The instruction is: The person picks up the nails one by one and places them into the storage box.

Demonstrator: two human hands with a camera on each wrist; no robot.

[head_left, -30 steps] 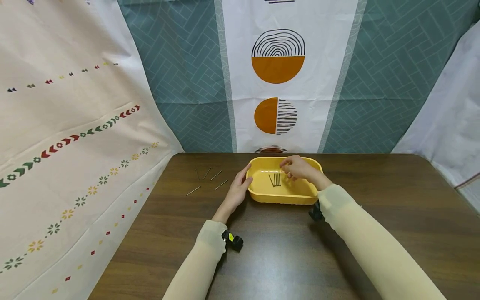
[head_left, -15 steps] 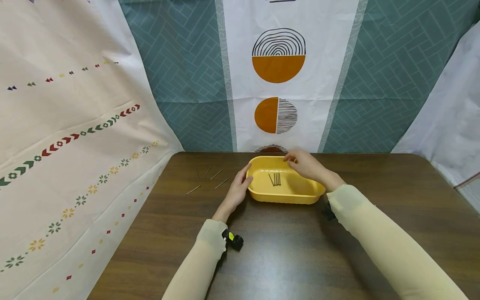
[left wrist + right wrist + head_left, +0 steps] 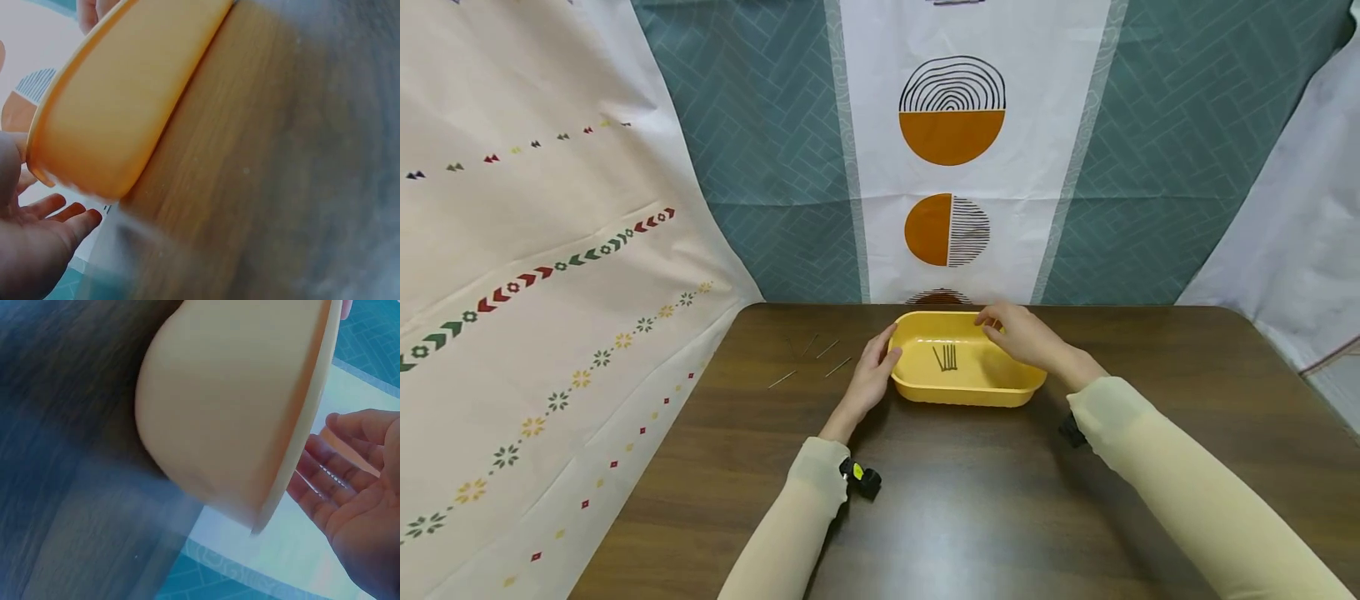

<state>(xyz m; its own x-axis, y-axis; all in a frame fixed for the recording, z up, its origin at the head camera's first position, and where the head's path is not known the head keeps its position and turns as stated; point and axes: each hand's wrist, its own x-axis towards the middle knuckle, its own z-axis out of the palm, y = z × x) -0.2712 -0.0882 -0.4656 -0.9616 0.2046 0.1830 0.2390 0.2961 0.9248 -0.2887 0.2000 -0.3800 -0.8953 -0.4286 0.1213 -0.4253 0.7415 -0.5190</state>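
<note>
A yellow oblong tub (image 3: 992, 371) stands on the table, with several thin dark nail-like metal sticks (image 3: 949, 357) lying side by side inside; one leans at an angle. At the tub's left end my left hand (image 3: 867, 379) rests against it, fingers fairly straight along the outside and thumb near the rim. Over the tub's back right rim hovers my right hand (image 3: 1026, 335), its fingers loosely bent. In the right wrist view nothing shows between the right hand's fingers (image 3: 334, 469), which look apart from the tub wall (image 3: 231, 406).
Several more thin metal sticks (image 3: 827, 350) lie scattered on the dark wooden table (image 3: 955, 500) left of the tub. Patterned cloths (image 3: 767, 150) hang behind the table and along both sides. Each wrist wears a small black camera (image 3: 868, 482).
My right hand has moved to the right and slightly back, from over the tub's middle to its back right rim. The left hand and the sticks stay where they were.
</note>
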